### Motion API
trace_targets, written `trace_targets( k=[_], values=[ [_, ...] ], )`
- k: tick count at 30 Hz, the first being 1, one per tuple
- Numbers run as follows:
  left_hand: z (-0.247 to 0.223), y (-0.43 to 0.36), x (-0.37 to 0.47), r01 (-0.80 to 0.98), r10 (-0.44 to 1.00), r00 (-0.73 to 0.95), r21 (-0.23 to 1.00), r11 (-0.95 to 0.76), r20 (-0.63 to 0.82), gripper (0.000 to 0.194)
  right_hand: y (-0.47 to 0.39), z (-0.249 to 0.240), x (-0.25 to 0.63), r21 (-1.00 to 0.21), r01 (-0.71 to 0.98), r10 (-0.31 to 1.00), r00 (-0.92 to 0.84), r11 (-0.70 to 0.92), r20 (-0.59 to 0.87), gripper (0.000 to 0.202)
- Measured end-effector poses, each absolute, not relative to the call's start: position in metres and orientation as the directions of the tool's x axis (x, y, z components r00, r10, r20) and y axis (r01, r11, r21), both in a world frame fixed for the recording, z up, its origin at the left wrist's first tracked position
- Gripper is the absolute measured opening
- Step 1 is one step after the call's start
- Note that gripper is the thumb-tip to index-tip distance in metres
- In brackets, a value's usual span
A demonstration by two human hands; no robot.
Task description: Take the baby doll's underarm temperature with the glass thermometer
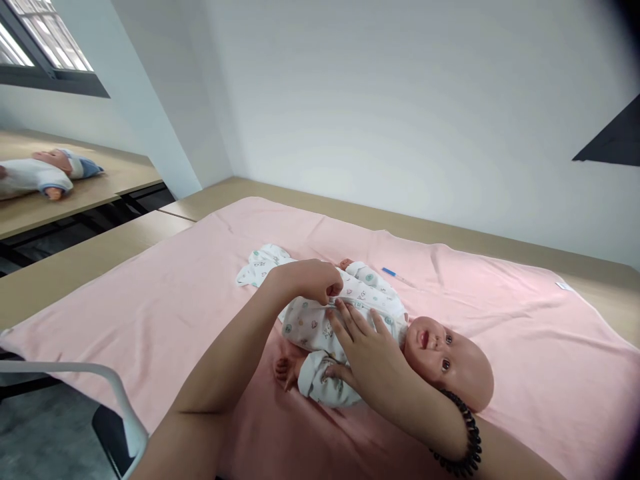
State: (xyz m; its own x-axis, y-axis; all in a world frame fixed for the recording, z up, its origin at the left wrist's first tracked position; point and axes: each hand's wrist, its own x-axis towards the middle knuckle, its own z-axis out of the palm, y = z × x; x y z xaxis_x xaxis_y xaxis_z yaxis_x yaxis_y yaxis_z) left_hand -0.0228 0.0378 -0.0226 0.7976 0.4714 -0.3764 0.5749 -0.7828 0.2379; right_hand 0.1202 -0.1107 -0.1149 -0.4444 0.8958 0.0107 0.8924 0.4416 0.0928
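A baby doll [450,360] in a white patterned outfit [305,323] lies on its back on a pink blanket [175,293], its head to the right. My left hand [320,280] is closed at the middle of the outfit, by the front seam; what its fingers pinch is too small to make out. Spread flat on the doll's chest, my right hand [367,350] has its fingertips beside the left hand. A black coiled band circles my right wrist. Behind the doll lies a thin blue-and-white thermometer-like stick [395,275].
The blanket covers much of a wooden table [500,240] against a white wall. Another doll [40,175] lies on a table at the far left. A white chair [115,387] stands at the lower left.
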Motion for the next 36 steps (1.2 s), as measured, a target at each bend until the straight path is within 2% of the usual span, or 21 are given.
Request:
trace_targets(
  k=[10,13,17,27,31,36],
  values=[
    [-0.016,0.046,-0.032,0.503,0.362,0.849,0.375,-0.779,-0.386,0.003,-0.113,-0.106,0.116,0.128,0.889,0.896,-0.444,0.439,0.013,0.101],
    [-0.013,0.046,-0.033,0.508,0.361,0.844,0.377,-0.774,-0.396,0.004,-0.113,-0.105,0.114,0.182,0.888,0.902,-0.431,0.422,0.011,0.107],
    [-0.011,0.044,-0.035,0.536,0.368,0.822,0.374,-0.757,-0.435,0.004,-0.113,-0.108,0.115,0.228,0.874,0.896,-0.444,0.430,0.012,0.100],
    [-0.009,0.045,-0.038,0.602,0.421,0.780,0.372,-0.707,-0.463,0.010,-0.111,-0.117,0.119,0.135,0.900,0.893,-0.430,0.414,0.129,0.093],
    [-0.008,0.046,-0.042,0.635,0.448,0.756,0.366,-0.681,-0.477,0.017,-0.111,-0.118,0.120,0.128,0.899,0.893,-0.434,0.419,0.121,0.096],
    [-0.010,0.049,-0.044,0.655,0.470,0.737,0.341,-0.674,-0.486,0.018,-0.112,-0.119,0.120,0.138,0.899,0.890,-0.434,0.417,0.137,0.091]
  ],
)
